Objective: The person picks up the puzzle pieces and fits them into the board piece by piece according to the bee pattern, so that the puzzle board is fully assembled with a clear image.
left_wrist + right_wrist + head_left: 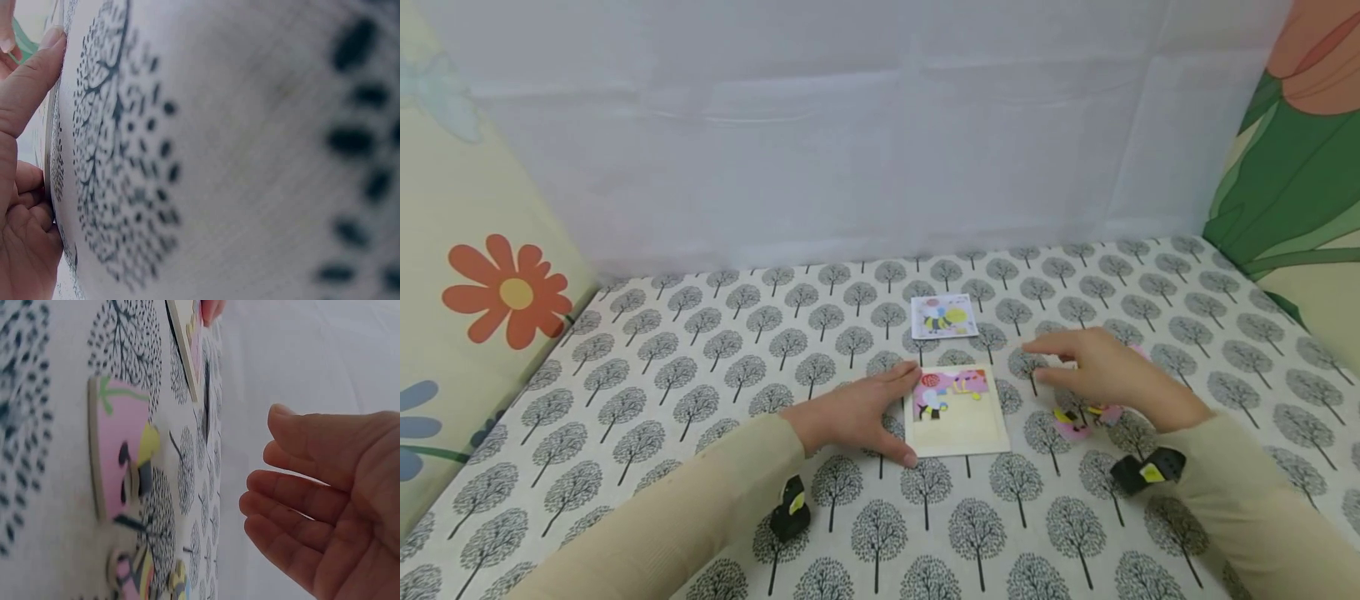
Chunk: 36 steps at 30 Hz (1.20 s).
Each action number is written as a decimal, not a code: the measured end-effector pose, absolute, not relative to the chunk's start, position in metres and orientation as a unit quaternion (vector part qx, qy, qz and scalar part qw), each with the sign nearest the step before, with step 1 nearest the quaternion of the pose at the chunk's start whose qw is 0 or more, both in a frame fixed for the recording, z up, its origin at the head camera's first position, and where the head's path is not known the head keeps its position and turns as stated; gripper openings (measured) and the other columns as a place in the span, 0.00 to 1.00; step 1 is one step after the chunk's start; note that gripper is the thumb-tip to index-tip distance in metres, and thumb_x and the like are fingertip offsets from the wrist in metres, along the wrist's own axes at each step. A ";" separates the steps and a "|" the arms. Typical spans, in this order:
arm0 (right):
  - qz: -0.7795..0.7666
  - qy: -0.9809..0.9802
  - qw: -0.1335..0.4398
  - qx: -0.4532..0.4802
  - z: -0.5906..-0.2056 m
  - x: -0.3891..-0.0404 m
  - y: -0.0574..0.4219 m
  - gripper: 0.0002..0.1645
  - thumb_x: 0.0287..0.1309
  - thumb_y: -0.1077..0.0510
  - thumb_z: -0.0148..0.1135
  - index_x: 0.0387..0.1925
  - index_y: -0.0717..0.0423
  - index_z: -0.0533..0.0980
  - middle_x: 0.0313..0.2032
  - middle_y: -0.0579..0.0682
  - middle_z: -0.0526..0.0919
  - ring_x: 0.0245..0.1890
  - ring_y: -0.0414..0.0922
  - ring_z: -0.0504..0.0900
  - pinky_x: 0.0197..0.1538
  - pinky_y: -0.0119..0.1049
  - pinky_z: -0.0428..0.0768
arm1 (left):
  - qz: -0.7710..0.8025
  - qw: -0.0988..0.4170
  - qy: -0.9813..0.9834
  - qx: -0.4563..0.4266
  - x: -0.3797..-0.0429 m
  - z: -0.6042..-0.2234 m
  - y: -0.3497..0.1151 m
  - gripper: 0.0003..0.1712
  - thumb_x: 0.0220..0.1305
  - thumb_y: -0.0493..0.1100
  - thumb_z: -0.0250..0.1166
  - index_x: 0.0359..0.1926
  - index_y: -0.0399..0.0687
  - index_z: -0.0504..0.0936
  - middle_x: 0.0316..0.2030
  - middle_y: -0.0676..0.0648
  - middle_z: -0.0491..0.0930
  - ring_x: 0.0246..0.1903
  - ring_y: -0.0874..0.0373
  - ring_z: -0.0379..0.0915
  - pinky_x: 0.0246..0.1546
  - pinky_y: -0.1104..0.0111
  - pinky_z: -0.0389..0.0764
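A square puzzle tray point(966, 437) with a pale frame lies before me, its upper part filled with coloured pieces and its lower part bare. My left hand point(861, 412) rests against the tray's left edge, thumb by the lower left corner and fingertips along the upper left. Over the cloth to the tray's right hovers my right hand point(1101, 375), fingers loosely bent and nothing between them. Beneath it lie loose puzzle pieces; a pink one point(115, 462) with a green and yellow print shows large in the right wrist view, more pieces point(134, 575) beside it.
Behind the tray lies a small square picture card point(943, 317) with a bee design. A tree-print cloth point(700, 408) covers the table. A white sheet point(850, 133) hangs along the back, with flower-patterned panels point(497, 200) at both sides. Black wrist devices point(790, 510) sit on both sleeves.
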State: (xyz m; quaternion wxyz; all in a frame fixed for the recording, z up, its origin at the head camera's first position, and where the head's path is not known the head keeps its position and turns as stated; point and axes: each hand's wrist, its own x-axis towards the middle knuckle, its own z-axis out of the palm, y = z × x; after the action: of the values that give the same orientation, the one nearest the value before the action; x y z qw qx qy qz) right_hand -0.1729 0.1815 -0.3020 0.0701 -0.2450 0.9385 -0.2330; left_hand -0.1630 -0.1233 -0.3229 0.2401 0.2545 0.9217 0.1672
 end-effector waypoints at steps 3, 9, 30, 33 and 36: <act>-0.243 0.938 0.076 -0.235 -0.303 -0.173 0.190 0.28 0.61 0.52 0.58 0.60 0.58 0.69 0.60 0.61 0.71 0.54 0.62 0.73 0.55 0.57 0.73 | 0.167 0.242 0.922 0.254 -0.163 -0.323 -0.123 0.67 0.38 0.63 0.73 0.72 0.51 0.43 0.73 0.54 0.34 0.71 0.55 0.35 0.70 0.60 0.45; -0.245 0.942 0.081 -0.217 -0.306 -0.174 0.203 0.30 0.62 0.52 0.56 0.63 0.58 0.66 0.61 0.62 0.69 0.56 0.64 0.70 0.56 0.59 0.71 | 0.166 0.242 0.922 0.253 -0.163 -0.323 -0.123 0.67 0.38 0.63 0.73 0.72 0.51 0.43 0.73 0.54 0.34 0.71 0.55 0.35 0.70 0.60 0.45; -0.178 0.962 0.139 -0.152 -0.315 -0.179 0.217 0.40 0.60 0.50 0.57 0.65 0.69 0.56 0.65 0.73 0.52 0.63 0.70 0.53 0.63 0.64 0.54 | 0.166 0.241 0.923 0.251 -0.163 -0.325 -0.124 0.67 0.38 0.63 0.73 0.72 0.52 0.42 0.72 0.55 0.34 0.71 0.56 0.34 0.70 0.60 0.45; -0.168 0.964 0.145 -0.144 -0.317 -0.180 0.217 0.40 0.60 0.49 0.56 0.65 0.69 0.56 0.65 0.73 0.52 0.64 0.70 0.52 0.63 0.64 0.52 | 0.165 0.240 0.923 0.250 -0.163 -0.325 -0.124 0.68 0.38 0.64 0.73 0.72 0.53 0.42 0.72 0.56 0.33 0.71 0.56 0.34 0.70 0.60 0.45; -0.156 0.966 0.153 -0.138 -0.319 -0.181 0.216 0.40 0.61 0.48 0.56 0.65 0.69 0.56 0.65 0.72 0.53 0.63 0.70 0.53 0.62 0.65 0.53 | 0.165 0.239 0.923 0.251 -0.163 -0.325 -0.124 0.67 0.38 0.64 0.73 0.72 0.53 0.42 0.72 0.56 0.34 0.71 0.56 0.34 0.70 0.60 0.45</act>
State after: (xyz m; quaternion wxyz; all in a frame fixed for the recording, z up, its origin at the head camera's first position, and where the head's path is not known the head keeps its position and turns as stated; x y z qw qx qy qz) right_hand -0.1811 0.2158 -0.3191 0.1532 -0.1384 0.9660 -0.1558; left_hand -0.1629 -0.1238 -0.3249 0.2392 0.2509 0.9233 0.1655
